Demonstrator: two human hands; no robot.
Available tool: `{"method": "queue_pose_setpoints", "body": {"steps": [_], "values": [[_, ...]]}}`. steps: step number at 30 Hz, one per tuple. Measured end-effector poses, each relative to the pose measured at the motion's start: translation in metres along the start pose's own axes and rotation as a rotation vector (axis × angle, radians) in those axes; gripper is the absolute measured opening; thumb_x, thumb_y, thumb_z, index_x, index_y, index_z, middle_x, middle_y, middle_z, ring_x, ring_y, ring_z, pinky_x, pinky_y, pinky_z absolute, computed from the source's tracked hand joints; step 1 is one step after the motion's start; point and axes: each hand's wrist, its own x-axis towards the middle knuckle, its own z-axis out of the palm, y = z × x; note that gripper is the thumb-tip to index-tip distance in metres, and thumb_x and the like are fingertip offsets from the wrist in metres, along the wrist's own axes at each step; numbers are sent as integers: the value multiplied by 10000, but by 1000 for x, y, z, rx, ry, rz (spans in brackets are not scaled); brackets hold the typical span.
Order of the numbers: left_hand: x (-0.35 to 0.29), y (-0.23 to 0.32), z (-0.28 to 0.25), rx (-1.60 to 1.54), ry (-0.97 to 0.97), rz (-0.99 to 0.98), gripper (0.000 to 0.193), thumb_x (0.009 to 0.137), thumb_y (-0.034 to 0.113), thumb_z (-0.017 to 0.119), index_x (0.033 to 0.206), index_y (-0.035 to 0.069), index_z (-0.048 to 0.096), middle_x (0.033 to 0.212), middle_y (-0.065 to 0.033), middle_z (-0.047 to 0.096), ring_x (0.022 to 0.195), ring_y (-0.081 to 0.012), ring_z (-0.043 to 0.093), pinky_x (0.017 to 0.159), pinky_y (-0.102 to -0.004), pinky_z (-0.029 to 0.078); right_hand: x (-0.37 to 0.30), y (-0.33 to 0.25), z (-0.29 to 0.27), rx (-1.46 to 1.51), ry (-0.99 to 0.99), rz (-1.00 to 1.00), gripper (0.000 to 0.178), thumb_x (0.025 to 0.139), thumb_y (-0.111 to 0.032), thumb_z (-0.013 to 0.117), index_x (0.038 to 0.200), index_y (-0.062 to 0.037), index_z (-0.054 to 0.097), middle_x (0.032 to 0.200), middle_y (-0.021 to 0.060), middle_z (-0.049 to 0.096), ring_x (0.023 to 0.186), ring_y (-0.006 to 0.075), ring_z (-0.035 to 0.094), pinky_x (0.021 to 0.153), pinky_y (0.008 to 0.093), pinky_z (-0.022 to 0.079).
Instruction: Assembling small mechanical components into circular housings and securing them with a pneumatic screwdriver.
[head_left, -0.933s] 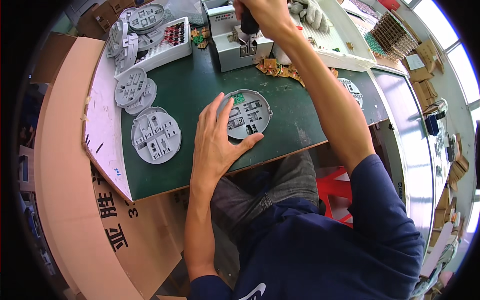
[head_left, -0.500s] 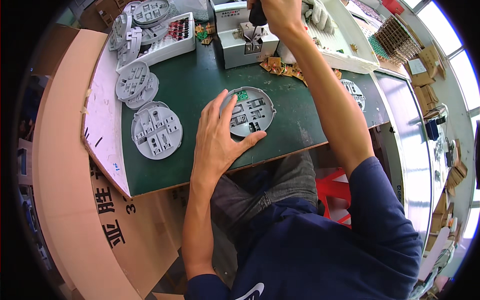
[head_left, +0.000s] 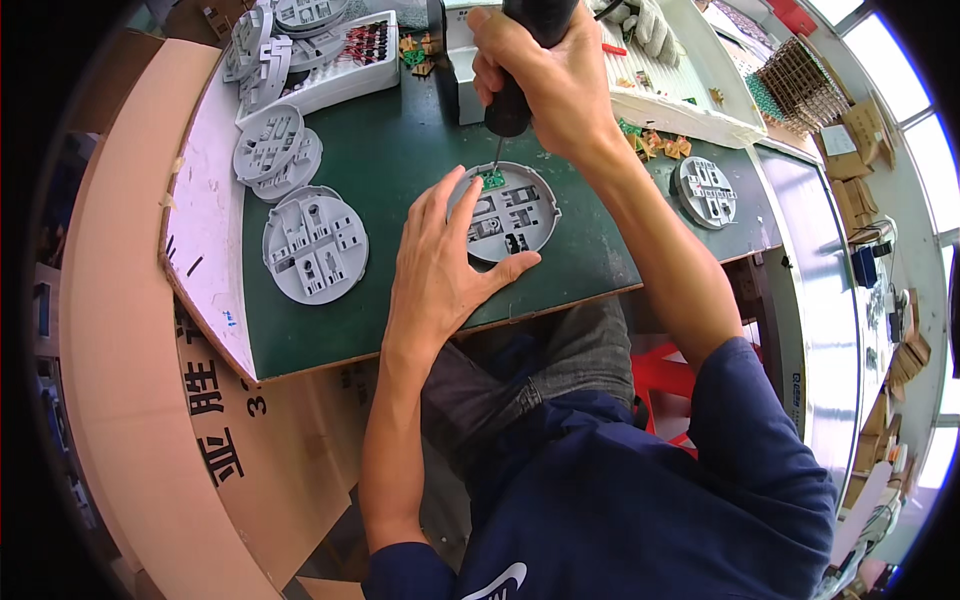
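Note:
My right hand (head_left: 568, 88) is wrapped around a black electric screwdriver (head_left: 509, 112). The thin bit points down to a small green circuit board (head_left: 494, 180) set at the far edge of a round grey plastic housing (head_left: 538, 232). Whether the tip sits on a screw is too small to tell. My left hand (head_left: 432, 250) holds this housing against the green tabletop, its fingers along the left rim and the thumb at the near edge. Molded slots and pockets show on the housing's upper face.
More grey housings lie at left (head_left: 316, 245) and right (head_left: 707, 192). Behind stand a white tray (head_left: 330, 98) of red-and-black wired parts, a metal box-like device (head_left: 462, 70) and a white bin (head_left: 690, 112) with gloves. Small circuit boards (head_left: 660, 145) lie loose beside the bin.
My right hand has brought the screwdriver from above the metal device back toward me, down to the green board. My left hand still holds the housing.

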Motion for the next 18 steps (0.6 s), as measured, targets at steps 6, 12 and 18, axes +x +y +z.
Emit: {"method": "queue_pose_setpoints", "body": {"steps": [6, 12, 18], "values": [[-1, 0, 0, -2, -9, -8, 955, 782, 648, 784, 1430, -12, 545, 1530, -182, 471, 1393, -372, 456, 1157, -476, 391, -3, 3, 5, 62, 5, 22, 176, 982, -163, 681, 940, -20, 587, 638, 12, 577, 518, 98, 559, 495, 268, 454], [-2, -2, 2, 0, 9, 9, 967, 773, 658, 784, 1394, -51, 564, 1510, -189, 475, 1382, -374, 460, 1135, -486, 412, -9, 8, 9, 56, 5, 47, 190, 976, -155, 689, 897, -45, 556, 641, 15, 582, 513, 101, 563, 488, 267, 453], [-1, -1, 1, 6, 12, 14, 957, 781, 655, 779, 1392, -49, 565, 1504, -190, 479, 1377, -378, 463, 1132, -488, 415, -8, 12, 4, 81, -23, 55, 206, 971, -176, 703, 968, -42, 547, 666, 12, 587, 535, 101, 571, 504, 265, 460]]}}
